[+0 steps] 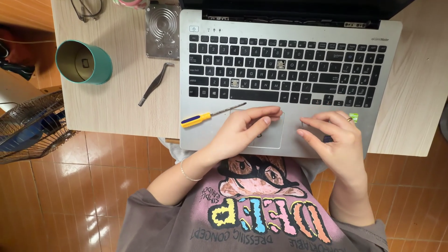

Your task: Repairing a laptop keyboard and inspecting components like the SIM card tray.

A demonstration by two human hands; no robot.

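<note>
A silver laptop with a black keyboard lies open on a light wooden table; two keys lack their caps. My left hand rests on the touchpad, fingers loosely curled, holding nothing that shows. On the palm rest to the touchpad's right lies my right hand, fingers stretched left and pressed flat on the surface. A small yellow-handled screwdriver sits on the palm rest just left of my left hand.
Bent tweezers lie on the table left of the laptop. A teal tin lies on its side at the left edge. A metal drive and glasses sit at the back. A fan stands lower left.
</note>
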